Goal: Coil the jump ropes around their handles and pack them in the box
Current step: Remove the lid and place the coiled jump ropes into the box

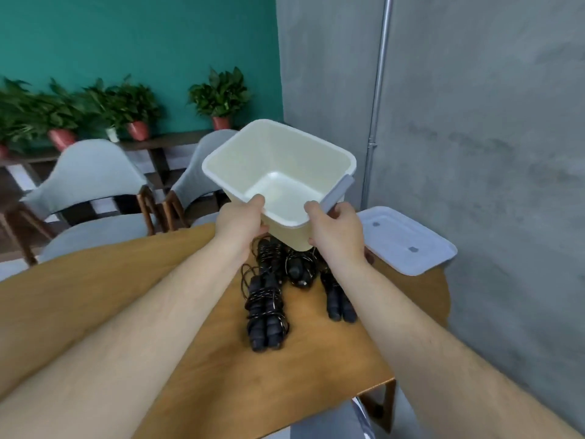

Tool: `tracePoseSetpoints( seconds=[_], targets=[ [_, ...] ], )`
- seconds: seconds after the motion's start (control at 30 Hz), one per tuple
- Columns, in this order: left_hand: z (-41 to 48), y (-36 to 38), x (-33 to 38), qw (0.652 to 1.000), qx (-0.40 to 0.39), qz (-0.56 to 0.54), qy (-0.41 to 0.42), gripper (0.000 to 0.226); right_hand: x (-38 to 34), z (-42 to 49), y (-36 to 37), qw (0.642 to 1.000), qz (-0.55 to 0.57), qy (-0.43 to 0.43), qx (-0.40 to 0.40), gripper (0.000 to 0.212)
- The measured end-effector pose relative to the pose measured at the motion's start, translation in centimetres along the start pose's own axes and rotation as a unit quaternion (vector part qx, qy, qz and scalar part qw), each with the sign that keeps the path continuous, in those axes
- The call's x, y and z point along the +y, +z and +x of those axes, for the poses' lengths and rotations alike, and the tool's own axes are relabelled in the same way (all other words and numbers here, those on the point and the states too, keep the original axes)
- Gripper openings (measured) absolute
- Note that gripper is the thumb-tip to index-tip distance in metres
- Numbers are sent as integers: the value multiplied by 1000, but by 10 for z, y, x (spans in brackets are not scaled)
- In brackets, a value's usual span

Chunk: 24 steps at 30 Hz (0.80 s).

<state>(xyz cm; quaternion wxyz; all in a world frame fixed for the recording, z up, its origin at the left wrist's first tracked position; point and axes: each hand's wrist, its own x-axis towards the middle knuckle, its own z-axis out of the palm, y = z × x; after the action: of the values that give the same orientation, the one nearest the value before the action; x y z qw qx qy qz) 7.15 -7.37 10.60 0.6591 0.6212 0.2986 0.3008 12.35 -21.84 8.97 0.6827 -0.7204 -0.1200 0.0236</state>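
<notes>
With the left grip and right grip both clenched on the near rim of the empty box, tilted over the coiled jump ropes on the surface (lid lying aside), set it down level beside them before loading.

A wooden tabletop fills the foreground. Behind it stand two grey chairs with wooden legs. Behind them, potted plants line a dark shelf against a teal wall. A metal pipe runs down the grey wall on the right.
</notes>
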Motion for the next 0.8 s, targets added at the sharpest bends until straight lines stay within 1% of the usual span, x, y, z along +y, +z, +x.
tracePoseSetpoints(
  seconds=[0.03,0.1,0.2,0.23,0.3,0.4,0.47,0.5,0.57,0.67,0.8],
  targets=[
    [-3,-31,7,1000,28,11,1,12,-3,-12,21,1000,1,3,-29,26],
    [-7,-66,12,997,61,41,-1,10,-4,-20,41,999,16,18,-40,33],
    [-20,-128,16,988,112,108,5,16,-11,-33,73,997,18,42,-57,51],
    [-26,-152,15,983,129,129,7,19,-14,-41,84,996,8,44,-71,51],
    [-38,-198,11,976,154,157,-2,24,-16,-56,107,994,-20,34,-107,42],
    [-53,-245,3,961,172,217,-8,35,-14,-73,130,982,-98,-5,-160,35],
    [-64,-268,-3,952,172,254,-6,30,-13,-87,144,972,-139,-17,-190,32],
    [-70,-279,-5,950,173,262,-8,28,-10,-94,151,966,-158,-24,-201,34],
    [-78,-293,-10,947,176,270,-7,30,-4,-105,161,955,-200,-35,-216,40],
    [-90,-309,-18,945,172,276,-12,35,7,-116,168,942,-241,-40,-232,40],
    [-98,-326,-30,945,159,283,-31,33,10,-125,168,932,-281,-41,-227,47]
  ],
)
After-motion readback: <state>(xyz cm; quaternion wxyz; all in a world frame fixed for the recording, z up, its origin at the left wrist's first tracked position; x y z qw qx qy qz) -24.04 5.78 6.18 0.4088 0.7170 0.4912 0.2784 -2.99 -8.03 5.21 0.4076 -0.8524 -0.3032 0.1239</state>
